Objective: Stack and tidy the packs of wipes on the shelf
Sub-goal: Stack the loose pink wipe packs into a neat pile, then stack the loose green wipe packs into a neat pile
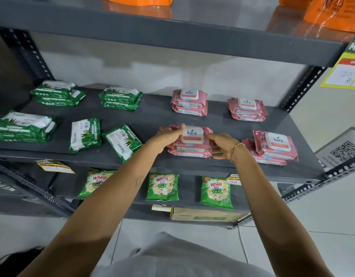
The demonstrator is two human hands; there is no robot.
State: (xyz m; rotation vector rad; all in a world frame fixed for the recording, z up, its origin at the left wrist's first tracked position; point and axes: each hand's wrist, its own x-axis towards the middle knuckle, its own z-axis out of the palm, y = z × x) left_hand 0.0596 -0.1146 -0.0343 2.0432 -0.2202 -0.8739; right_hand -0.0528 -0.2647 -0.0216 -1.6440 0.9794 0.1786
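A: Where's the pack in hand?

B: Front of the shelf, right of centre — the top pink pack of a pile with more pink packs under it. Left hand pinches its left end between thumb and fingers; right hand is closed on the right side of the pile, fingers curled round the edge. Whether the right holds only the top pack or the lower ones too, I can't tell.

A: How would you expect it to handle?

B: Light and soft, I'd judge. A film wrapper around damp wipes, so it sags and squashes rather than holding its shape. The film looks glossy, so likely a bit slippery. The white flip lid on top is the only stiff part.

A: So where to hold?

B: At the two short ends, as now. Pressing on the lid could pop it; a one-sided grip would let the pack droop.

A: Which way does it point?

B: Long axis runs left to right, along the shelf front. Lid faces up, the logo reads upright toward the person. It sits near square over the packs below.

A: And the rest?

B: The pink pile to the right is skewed — its top pack slid off line. Two green packs lie single and turned, long axis front to back, not stacked.
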